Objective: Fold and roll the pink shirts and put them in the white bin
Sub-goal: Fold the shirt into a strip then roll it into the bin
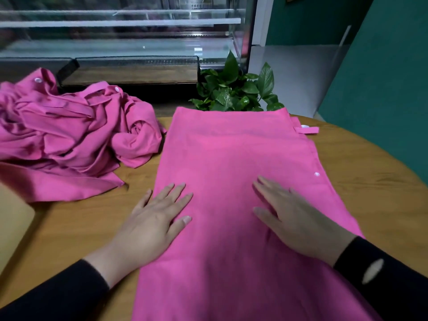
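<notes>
Both dark sleeves are coming in from the bottom corners, and between them the folded pink shirt (231, 181) is lying as one long flat panel on the wooden table (370, 181), running from the near edge away toward the far side. Left hand (152, 218) is resting palm down on the shirt's left border, fingers straight and fanned out, thumb angled inward, gripping nothing. Right hand (296, 216) is lying flat on the right half of the same panel, fingers stretched forward and slightly blurred, also holding nothing. Along the shirt's right edge a white snap button (316, 174) is showing, and at the far right corner a small pink tab (306, 130) is sticking out sideways over the table. Off to the left, well apart from the flat shirt, a crumpled heap of more pink shirts (64, 135) is sitting on the table, white snaps showing on top. Just beyond the shirt's far edge a leafy green plant (234, 89) is poking up. Behind the heap a black mesh tray (136, 63) is standing against a glass display case (125, 26), with a teal wall (382, 89) rising on the right
</notes>
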Motion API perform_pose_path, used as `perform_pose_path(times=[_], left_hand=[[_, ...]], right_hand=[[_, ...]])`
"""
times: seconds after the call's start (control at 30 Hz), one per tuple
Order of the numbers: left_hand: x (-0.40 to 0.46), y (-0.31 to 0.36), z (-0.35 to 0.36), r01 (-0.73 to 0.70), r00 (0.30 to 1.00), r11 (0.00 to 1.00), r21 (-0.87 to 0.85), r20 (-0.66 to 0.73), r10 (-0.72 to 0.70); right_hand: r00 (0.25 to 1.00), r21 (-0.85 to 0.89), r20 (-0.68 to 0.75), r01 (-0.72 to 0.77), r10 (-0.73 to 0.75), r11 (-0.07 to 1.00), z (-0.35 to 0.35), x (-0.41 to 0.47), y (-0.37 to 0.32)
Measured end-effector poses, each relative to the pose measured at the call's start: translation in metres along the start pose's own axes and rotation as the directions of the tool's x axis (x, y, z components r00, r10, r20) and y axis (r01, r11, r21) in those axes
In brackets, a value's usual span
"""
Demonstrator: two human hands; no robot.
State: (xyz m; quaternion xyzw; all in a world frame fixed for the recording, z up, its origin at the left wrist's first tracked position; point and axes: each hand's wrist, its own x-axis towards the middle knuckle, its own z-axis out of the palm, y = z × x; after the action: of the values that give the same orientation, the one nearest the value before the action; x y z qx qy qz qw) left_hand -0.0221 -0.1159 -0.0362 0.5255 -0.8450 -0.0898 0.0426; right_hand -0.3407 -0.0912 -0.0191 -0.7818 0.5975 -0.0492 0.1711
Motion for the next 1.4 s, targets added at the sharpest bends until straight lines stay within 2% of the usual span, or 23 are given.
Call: perform_pose_path(times=[0.07, 0.17, 0.27, 0.33, 0.4, 0.5, 0.6, 0.73, 0.83, 0.93, 1.0, 1.1, 1.23, 1.33, 1.4], left_hand=[[-0.002, -0.004, 0.002, 0.005, 1.000, 1.000, 0.012, 0.021, -0.006], [0.005, -0.009, 0.001, 0.008, 0.999, 0.999, 0.048, 0.047, -0.010], [-0.005, -0.011, -0.004, -0.003, 1.000, 0.994, 0.114, -0.007, 0.003], [-0.026, -0.010, -0.001, -0.074, 0.994, 0.997, 0.016, -0.076, 0.075], [-0.057, -0.009, 0.004, -0.200, 0.978, 0.970, -0.139, -0.080, 0.190], [-0.099, -0.013, 0.015, -0.313, 0.949, 0.940, -0.136, -0.088, 0.303], [-0.123, -0.020, 0.015, -0.304, 0.951, 0.937, -0.171, -0.113, 0.287], [-0.152, -0.012, 0.010, -0.360, 0.930, 0.891, -0.278, -0.181, 0.319], [-0.172, -0.007, 0.005, -0.450, 0.893, 0.866, -0.220, -0.133, 0.430], [-0.184, -0.001, 0.005, -0.526, 0.850, 0.843, -0.111, -0.047, 0.524], [-0.186, 0.006, 0.006, -0.565, 0.825, 0.823, -0.065, -0.077, 0.560], [-0.189, 0.007, 0.006, -0.541, 0.839, 0.823, -0.171, -0.166, 0.517], [-0.189, 0.005, 0.009, -0.479, 0.874, 0.855, -0.199, -0.191, 0.446], [-0.191, 0.015, 0.002, -0.286, 0.954, 0.858, -0.427, -0.216, 0.210], [-0.193, 0.023, -0.007, -0.173, 0.973, 0.817, -0.550, -0.224, 0.055]], right_hand=[[0.999, -0.112, 0.036, -0.001, 0.006, 0.994, 0.009, -0.019, 0.005], [1.000, -0.218, -0.003, -0.024, 0.024, 0.976, 0.009, -0.028, 0.024], [0.999, -0.193, 0.007, -0.037, 0.039, 0.981, 0.004, -0.039, 0.028], [0.999, -0.136, -0.027, -0.027, 0.024, 0.990, 0.002, -0.057, 0.025], [0.998, -0.049, -0.060, 0.006, -0.009, 0.999, 0.000, -0.084, 0.019], [0.998, 0.030, 0.009, 0.064, -0.064, 0.997, -0.005, -0.124, 0.009], [0.993, -0.024, 0.053, 0.107, -0.105, 0.994, 0.001, -0.152, 0.018], [0.995, 0.020, -0.043, 0.089, -0.088, 0.996, 0.008, -0.187, 0.035], [0.984, 0.052, -0.099, 0.156, -0.150, 0.986, 0.010, -0.212, 0.039], [0.972, -0.040, -0.043, 0.231, -0.233, 0.972, 0.017, -0.232, 0.046], [0.967, -0.080, -0.028, 0.251, -0.254, 0.965, 0.021, -0.237, 0.051], [0.961, -0.040, -0.119, 0.247, -0.250, 0.968, 0.022, -0.238, 0.057], [0.976, 0.038, -0.121, 0.189, -0.183, 0.981, 0.020, -0.243, 0.057], [0.978, 0.109, -0.166, 0.142, -0.123, 0.984, 0.015, -0.245, 0.051], [0.979, 0.206, -0.202, 0.068, -0.025, 0.976, 0.008, -0.245, 0.046]])
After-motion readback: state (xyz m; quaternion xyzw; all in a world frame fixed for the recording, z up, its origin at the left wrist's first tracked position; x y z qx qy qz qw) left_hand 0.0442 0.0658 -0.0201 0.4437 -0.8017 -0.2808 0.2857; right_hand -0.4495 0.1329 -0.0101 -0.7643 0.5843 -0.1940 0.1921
